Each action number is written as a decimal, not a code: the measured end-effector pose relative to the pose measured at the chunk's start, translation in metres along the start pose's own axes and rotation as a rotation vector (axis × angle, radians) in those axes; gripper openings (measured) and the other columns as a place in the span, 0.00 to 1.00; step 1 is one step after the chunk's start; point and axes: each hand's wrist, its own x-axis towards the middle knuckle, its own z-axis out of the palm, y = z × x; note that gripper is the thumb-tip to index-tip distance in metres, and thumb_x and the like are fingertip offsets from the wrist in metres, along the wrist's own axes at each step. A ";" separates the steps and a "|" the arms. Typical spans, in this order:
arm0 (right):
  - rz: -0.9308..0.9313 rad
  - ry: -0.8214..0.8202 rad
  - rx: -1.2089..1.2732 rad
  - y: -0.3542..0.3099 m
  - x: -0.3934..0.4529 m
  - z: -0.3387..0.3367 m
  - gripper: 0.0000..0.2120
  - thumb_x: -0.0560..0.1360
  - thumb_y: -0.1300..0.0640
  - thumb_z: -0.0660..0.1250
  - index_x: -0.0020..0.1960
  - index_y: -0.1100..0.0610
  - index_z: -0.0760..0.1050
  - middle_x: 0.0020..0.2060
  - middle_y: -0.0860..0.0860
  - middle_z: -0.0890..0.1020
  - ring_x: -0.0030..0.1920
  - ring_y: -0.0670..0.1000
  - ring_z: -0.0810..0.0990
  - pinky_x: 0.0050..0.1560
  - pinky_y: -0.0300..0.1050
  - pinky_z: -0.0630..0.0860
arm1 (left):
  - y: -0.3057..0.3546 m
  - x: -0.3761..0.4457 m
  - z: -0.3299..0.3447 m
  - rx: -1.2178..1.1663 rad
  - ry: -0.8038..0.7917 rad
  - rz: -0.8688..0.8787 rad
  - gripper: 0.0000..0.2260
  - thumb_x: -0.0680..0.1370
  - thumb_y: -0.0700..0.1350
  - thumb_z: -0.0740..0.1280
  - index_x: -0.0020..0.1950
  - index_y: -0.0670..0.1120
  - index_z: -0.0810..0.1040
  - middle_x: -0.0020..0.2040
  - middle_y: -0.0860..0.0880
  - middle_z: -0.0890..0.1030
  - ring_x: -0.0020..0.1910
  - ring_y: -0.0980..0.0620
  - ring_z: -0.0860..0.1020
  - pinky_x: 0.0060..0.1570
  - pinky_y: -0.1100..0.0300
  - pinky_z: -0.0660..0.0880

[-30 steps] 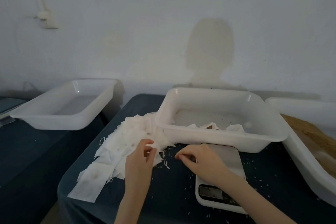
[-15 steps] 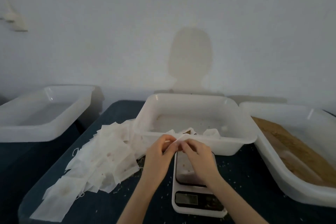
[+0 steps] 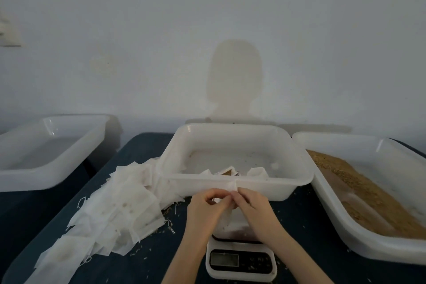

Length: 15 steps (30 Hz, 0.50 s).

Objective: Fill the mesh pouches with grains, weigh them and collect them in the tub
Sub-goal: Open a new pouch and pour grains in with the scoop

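**Head view: 2 hands pinch 1 mesh pouch above the scale**

Head camera looks down on a dark blue table (image 3: pixel 143 260) set against a pale wall (image 3: pixel 207 18), where the person's shadow (image 3: pixel 234 80) falls.

The left hand (image 3: pixel 205 208) and the right hand (image 3: pixel 252 206) meet in the middle, just in front of the near wall of the tub (image 3: pixel 237 185). Both have fingers curled, and their fingertips pinch the top edge of 1 white pouch (image 3: pixel 227 211) from either side. The pouch hangs between the hands, over the plate of the scale (image 3: pixel 241 258). Whether its bottom touches the plate I cannot tell. Its mouth looks drawn together at the pinch, but the blur hides detail.

The scale is white with a dark front panel and a small display; no reading can be made out.

The tub sits behind the hands, at the centre of the table. In it, near the front wall, lie a few pouches (image 3: pixel 230 172), 1 showing brown grain at its top.

To the right, touching the tub's rim, stands a grain tray (image 3: pixel 391 258), with brown grains (image 3: pixel 359 193) heaped along its left side.

To the left of the tub lies a loose pile of flat pouches (image 3: pixel 119 210), overlapping, with thin strings trailing from some. The pile runs from the tub's left wall toward the table's near left corner. Stray grains dot the table around the pile and the scale.

Further left, on a separate surface, stands another white tray (image 3: pixel 46 170).
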 end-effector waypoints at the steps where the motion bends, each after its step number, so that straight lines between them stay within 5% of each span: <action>1: 0.000 -0.012 0.001 0.000 0.000 -0.003 0.13 0.81 0.55 0.60 0.39 0.51 0.75 0.34 0.45 0.79 0.37 0.43 0.78 0.40 0.34 0.72 | 0.001 0.000 0.001 -0.070 0.002 -0.052 0.05 0.74 0.42 0.70 0.41 0.50 0.84 0.38 0.53 0.84 0.42 0.56 0.80 0.43 0.60 0.76; 4: -0.012 -0.013 0.048 0.000 0.001 -0.009 0.12 0.80 0.56 0.60 0.40 0.52 0.77 0.36 0.47 0.81 0.40 0.43 0.79 0.44 0.33 0.73 | 0.005 -0.001 0.005 -0.199 -0.008 -0.170 0.04 0.75 0.42 0.69 0.41 0.47 0.83 0.37 0.52 0.83 0.36 0.63 0.78 0.34 0.68 0.70; 8: -0.008 -0.015 0.083 -0.004 0.000 -0.011 0.15 0.81 0.52 0.59 0.40 0.53 0.78 0.35 0.49 0.81 0.40 0.46 0.79 0.46 0.39 0.75 | 0.011 -0.002 0.012 -0.221 -0.051 -0.192 0.03 0.74 0.42 0.70 0.45 0.45 0.84 0.40 0.47 0.85 0.41 0.55 0.80 0.35 0.70 0.72; 11: 0.000 -0.006 0.113 -0.004 0.000 -0.013 0.14 0.81 0.56 0.58 0.40 0.54 0.79 0.35 0.46 0.81 0.40 0.41 0.79 0.46 0.33 0.73 | 0.012 -0.003 0.014 -0.308 -0.086 -0.221 0.04 0.74 0.39 0.69 0.44 0.41 0.83 0.42 0.43 0.84 0.45 0.50 0.81 0.43 0.61 0.75; 15: 0.001 -0.070 0.061 -0.003 -0.001 -0.016 0.14 0.81 0.55 0.58 0.42 0.56 0.78 0.37 0.50 0.81 0.41 0.46 0.79 0.48 0.39 0.75 | 0.008 0.000 0.014 -0.376 -0.086 -0.286 0.04 0.74 0.38 0.67 0.41 0.39 0.80 0.43 0.40 0.82 0.47 0.46 0.81 0.43 0.57 0.73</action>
